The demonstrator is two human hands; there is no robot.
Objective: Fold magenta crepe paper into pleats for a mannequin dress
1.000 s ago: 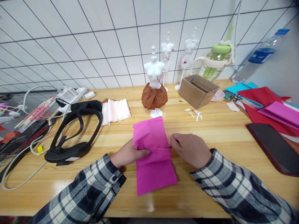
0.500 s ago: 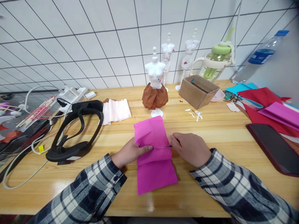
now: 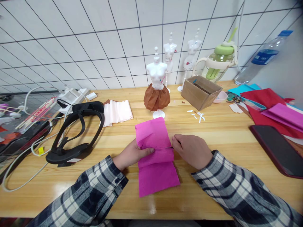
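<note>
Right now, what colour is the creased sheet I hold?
The creased sheet is magenta; see head view.

It's bright in here, with glare (image 3: 59, 188) on the table (image 3: 92, 201) left of the left hand (image 3: 131, 154) and wall tiles (image 3: 23, 28) stretched askew well beyond it.

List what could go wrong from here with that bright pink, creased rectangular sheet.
First, the thin dark tool in the right hand points toward the thumb of the left hand; a slip might jab it. Second, the bright pink, creased rectangular sheet could tear where the tool meets it. Third, its far edge looks close to the small white mannequin in a brown skirt, which might get knocked.
</note>
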